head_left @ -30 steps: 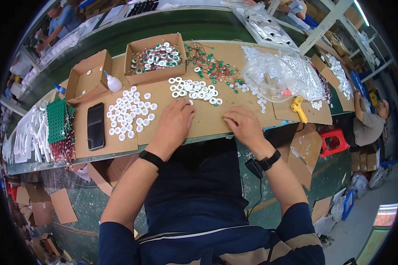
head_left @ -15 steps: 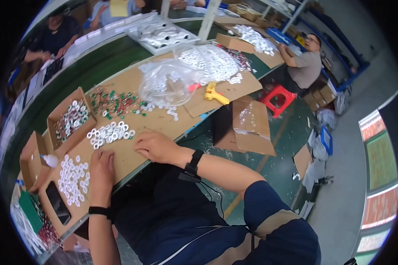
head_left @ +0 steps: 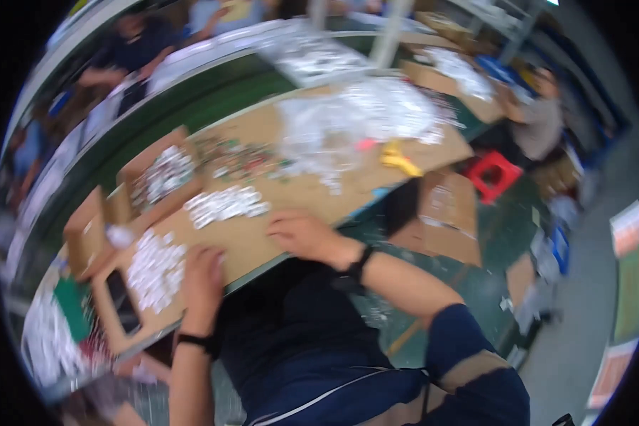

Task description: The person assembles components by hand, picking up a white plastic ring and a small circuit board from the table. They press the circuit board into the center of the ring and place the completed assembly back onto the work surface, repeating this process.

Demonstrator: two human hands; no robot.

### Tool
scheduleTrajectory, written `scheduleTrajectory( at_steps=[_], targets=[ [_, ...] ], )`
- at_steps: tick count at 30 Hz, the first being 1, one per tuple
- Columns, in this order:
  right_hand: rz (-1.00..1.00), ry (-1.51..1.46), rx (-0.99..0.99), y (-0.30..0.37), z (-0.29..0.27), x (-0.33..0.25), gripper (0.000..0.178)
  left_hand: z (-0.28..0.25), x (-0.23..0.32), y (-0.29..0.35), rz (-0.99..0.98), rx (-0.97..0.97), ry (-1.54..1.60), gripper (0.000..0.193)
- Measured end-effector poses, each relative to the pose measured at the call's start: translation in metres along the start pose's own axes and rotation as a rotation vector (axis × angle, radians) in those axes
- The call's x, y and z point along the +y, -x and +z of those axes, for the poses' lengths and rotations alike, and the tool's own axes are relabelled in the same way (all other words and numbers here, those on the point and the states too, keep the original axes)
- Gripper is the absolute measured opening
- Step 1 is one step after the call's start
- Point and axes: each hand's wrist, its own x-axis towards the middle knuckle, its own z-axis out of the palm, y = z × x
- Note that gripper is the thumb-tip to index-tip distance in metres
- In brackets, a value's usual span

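Note:
My left hand rests at the near edge of the cardboard-covered table, beside a spread of small white rings. My right hand lies further right on the bare cardboard, fingers bent toward the left. Between and beyond the hands sits a second cluster of white rings, apart from both. Motion blur smears the fingers, so I cannot make out whether either hand holds anything small.
Open cardboard boxes stand at the left, one filled with small parts. A phone lies near them. Clear plastic bags, a yellow glue gun and red-green parts occupy the far side. A red stool and co-workers are beyond.
The whole view has swung, so the scene sits further right and slightly lower, and is now blurred. Both hands stay at about the same places on the table.

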Motion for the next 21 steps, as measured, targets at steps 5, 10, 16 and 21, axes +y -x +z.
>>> scheduleTrajectory(
  at_steps=[5, 10, 16, 21],
  targets=[
    [0.143, 0.151, -0.02, 0.015, -0.029, -0.003, 0.018, 0.017, 0.008, -0.004, 0.004, -0.088, 0.166, 0.026],
    [0.358, -0.021, -0.011, 0.013, -0.03, -0.002, 0.014, 0.005, 0.026, -0.001, -0.016, 0.028, 0.165, 0.023],
    [0.343, -0.046, -0.044, 0.008, -0.03, -0.001, 0.015, 0.002, 0.024, 0.009, -0.066, 0.009, 0.136, 0.023],
    [0.115, 0.115, -0.05, -0.008, -0.018, 0.0, 0.019, -0.008, 0.014, 0.007, -0.054, -0.012, 0.098, 0.021]
  ],
)
